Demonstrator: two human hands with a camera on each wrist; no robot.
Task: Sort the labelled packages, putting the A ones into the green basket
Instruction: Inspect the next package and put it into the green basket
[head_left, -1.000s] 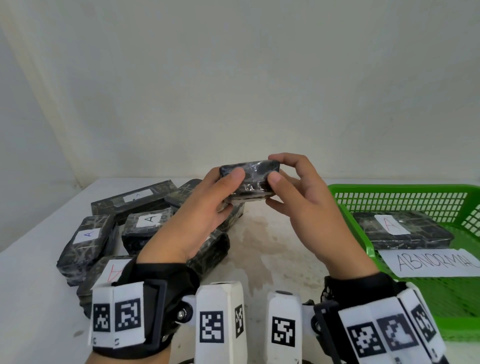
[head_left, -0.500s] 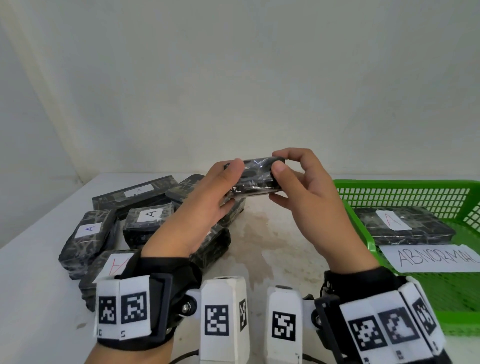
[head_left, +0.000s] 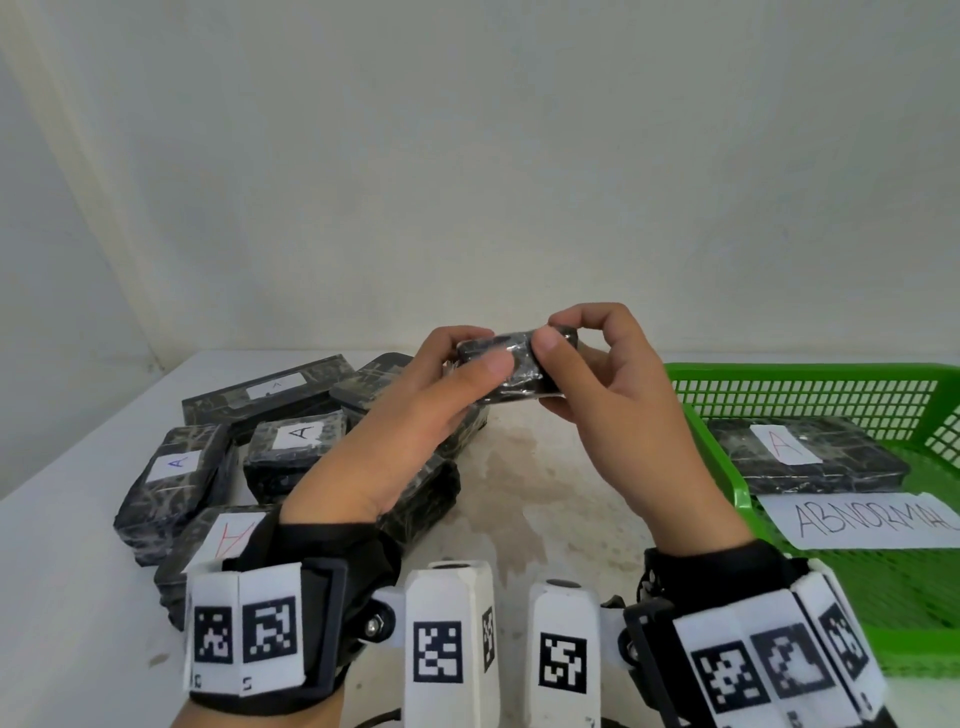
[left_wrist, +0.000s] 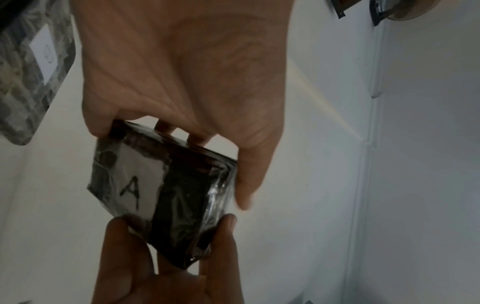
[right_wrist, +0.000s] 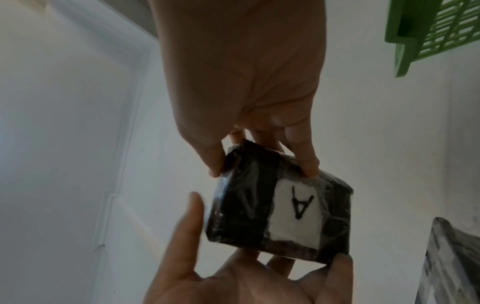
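**Package held up, not yet binned**

Package (head_left: 511, 366) marked A hangs above the table (head_left: 540, 499), left of the green basket (head_left: 717, 467), pinched by my left hand (head_left: 400, 441) and right hand (head_left: 618, 410). Fingertip grips on slick wrap may slip, I judge. It's small, black, shiny, white label underneath.

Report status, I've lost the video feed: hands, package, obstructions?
Left hand and right hand both gripping one small package, label A. Green basket right, path clear.
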